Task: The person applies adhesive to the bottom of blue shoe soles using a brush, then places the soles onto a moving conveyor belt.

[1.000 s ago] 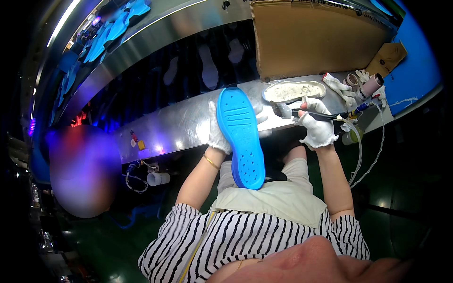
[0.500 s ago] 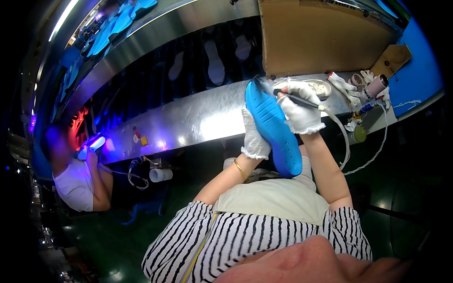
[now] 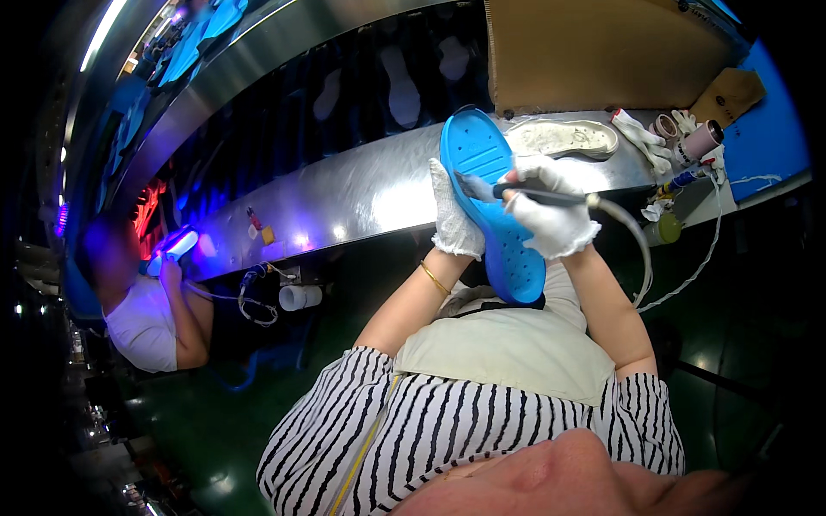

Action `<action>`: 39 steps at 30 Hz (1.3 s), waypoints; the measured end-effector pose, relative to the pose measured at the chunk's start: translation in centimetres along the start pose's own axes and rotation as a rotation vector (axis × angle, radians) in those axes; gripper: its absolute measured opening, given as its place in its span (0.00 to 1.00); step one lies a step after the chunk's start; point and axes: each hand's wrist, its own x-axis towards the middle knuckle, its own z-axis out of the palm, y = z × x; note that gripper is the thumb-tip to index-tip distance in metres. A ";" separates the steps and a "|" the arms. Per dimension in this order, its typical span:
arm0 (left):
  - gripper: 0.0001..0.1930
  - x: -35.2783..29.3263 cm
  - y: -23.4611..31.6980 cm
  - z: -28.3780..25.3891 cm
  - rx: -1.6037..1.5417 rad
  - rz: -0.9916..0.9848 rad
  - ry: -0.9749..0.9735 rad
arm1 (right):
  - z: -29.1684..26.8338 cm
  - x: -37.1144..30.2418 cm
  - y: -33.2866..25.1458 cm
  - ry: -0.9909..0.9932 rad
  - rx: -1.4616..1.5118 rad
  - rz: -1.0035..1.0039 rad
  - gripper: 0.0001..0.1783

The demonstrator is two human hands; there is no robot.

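A blue shoe sole (image 3: 514, 268) with small holes and ridges across its middle is held up before me, its far end over the steel bench edge. My left hand (image 3: 453, 219), in a white glove, is closed round its left side. In my gloved right hand (image 3: 551, 211) is a brush (image 3: 540, 195) with a dark handle and a pale hose at its rear. The bristles touch or hover just over the sole's inner face near its left rim. A whitish sole (image 3: 564, 138) lies on the bench beyond my right hand.
A steel bench (image 3: 361, 202) curves left beside a dark conveyor carrying soles (image 3: 399, 86). A cardboard box (image 3: 594, 56) stands behind. Gloves (image 3: 641, 138) and a pink cup (image 3: 701, 142) sit at right. Another person (image 3: 151, 322) at left holds a lit sole.
The brush has moved from beyond the sole's far right edge to its inner face. The sole has turned, showing more of its inside.
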 end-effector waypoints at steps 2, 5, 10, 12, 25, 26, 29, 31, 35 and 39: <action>0.45 0.0 0.4 -0.1 0.027 -0.035 0.034 | -0.4 -0.2 -0.1 0.032 -0.147 -0.075 0.09; 0.46 0.1 1.3 -0.3 0.015 -0.068 -0.030 | -0.2 -0.4 0.6 -0.034 -0.412 -0.328 0.10; 0.50 0.2 2.0 -1.5 -0.406 -0.209 -0.300 | -0.3 -2.3 0.5 0.001 -0.216 -0.007 0.08; 0.51 0.1 1.9 -1.1 -0.397 -0.238 -0.306 | -0.5 -2.6 0.4 -0.019 -0.237 -0.058 0.08; 0.50 -2.5 -0.2 -1.4 0.157 -0.336 -0.145 | -1.4 -5.3 0.6 0.030 -0.245 -0.093 0.05; 0.51 -1.8 0.0 -1.4 0.120 -0.358 -0.191 | -1.6 -5.1 0.3 -0.024 -0.279 -0.117 0.05; 0.54 -0.8 0.5 0.2 -0.084 -0.244 -0.215 | -1.9 -4.1 0.9 0.073 0.057 0.026 0.05; 0.56 0.5 0.5 0.1 -0.036 -0.142 -0.166 | -2.1 -3.3 0.6 0.048 -0.147 -0.115 0.06; 0.57 2.6 0.8 -1.7 -0.049 -0.011 -0.182 | -0.9 -2.4 -0.9 -0.088 -0.248 -0.289 0.07; 0.56 3.7 1.8 -0.4 -0.243 0.071 -0.450 | -1.8 -2.1 -0.6 0.011 -0.126 -0.154 0.05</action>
